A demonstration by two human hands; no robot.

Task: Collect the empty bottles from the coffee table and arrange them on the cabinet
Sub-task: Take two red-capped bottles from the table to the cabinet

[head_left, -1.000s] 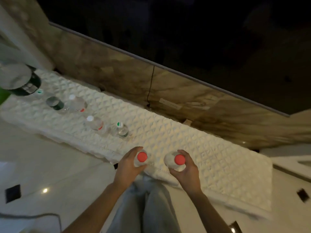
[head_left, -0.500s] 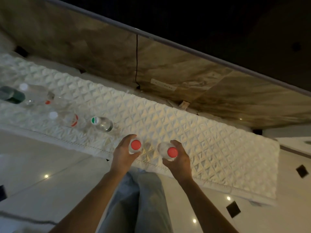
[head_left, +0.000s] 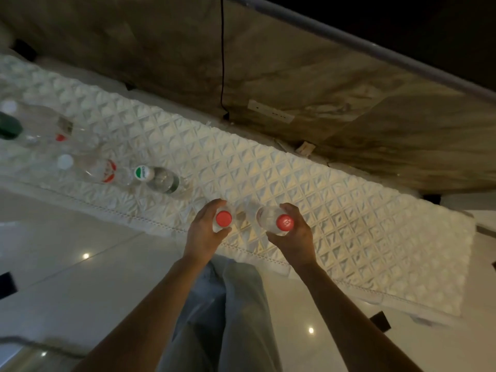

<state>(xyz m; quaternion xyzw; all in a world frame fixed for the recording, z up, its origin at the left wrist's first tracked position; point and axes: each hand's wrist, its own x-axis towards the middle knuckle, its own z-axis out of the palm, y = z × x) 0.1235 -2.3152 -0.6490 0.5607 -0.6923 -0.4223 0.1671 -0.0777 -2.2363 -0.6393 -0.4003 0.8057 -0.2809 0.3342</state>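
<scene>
My left hand (head_left: 205, 232) grips a clear bottle with a red cap (head_left: 223, 218), held upright over the front edge of the cabinet (head_left: 349, 224), whose top has a white quilted cover. My right hand (head_left: 298, 234) grips a second clear red-capped bottle (head_left: 272, 222) just to the right of the first. To the left, several empty bottles stand in a row on the cover: one with a green-and-white cap (head_left: 158, 178), one with a white cap and red label (head_left: 91, 167), and a larger clear one (head_left: 40, 124).
A dark green bottle (head_left: 9, 127) stands at the far left edge. Behind the cabinet is a marble wall with a hanging black cable (head_left: 222, 63) and a white power strip (head_left: 271, 115). Glossy tiled floor (head_left: 80, 264) lies below, my legs in front.
The view has shifted so the row of standing bottles slid left. Both hands keep their red-capped bottles and have moved slightly forward over the cabinet's front edge.
</scene>
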